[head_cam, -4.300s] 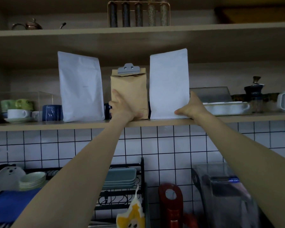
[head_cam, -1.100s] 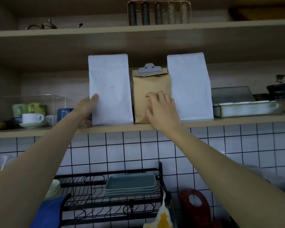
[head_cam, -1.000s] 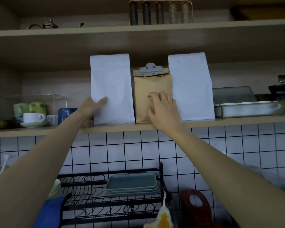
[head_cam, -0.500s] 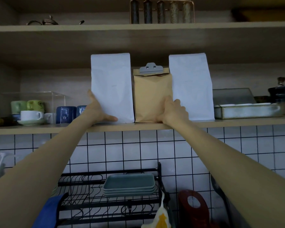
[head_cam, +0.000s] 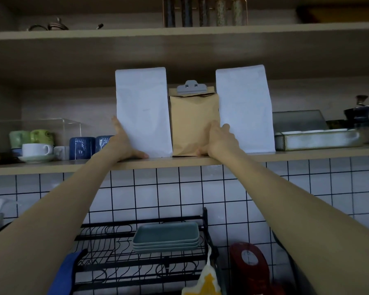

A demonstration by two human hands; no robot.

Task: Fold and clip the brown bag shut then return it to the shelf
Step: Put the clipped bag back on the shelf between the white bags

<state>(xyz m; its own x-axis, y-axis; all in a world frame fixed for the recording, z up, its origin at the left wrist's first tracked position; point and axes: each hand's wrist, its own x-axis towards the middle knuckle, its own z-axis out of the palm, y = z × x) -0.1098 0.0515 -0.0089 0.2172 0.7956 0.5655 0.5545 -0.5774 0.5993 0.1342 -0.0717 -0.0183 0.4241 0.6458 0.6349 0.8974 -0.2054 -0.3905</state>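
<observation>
The brown bag (head_cam: 192,124) stands upright on the wooden shelf (head_cam: 307,155), its top folded over and held by a grey clip (head_cam: 191,87). It sits tight between a left white bag (head_cam: 143,107) and a right white bag (head_cam: 244,103). My right hand (head_cam: 221,140) grips the brown bag's lower right corner, with fingers wedged against the right white bag. My left hand (head_cam: 124,143) clasps the lower left edge of the left white bag, thumb along its base.
Cups and blue mugs (head_cam: 81,146) fill the shelf's left end, and a metal tray (head_cam: 315,139) lies at the right. The upper shelf (head_cam: 179,35) hangs close above the bags. Below are a tiled wall and a dish rack (head_cam: 136,258) with plates.
My right hand slid from flat on the brown bag's front down to its lower right corner. My left hand wrapped around the left white bag's lower edge. The bags stay close together.
</observation>
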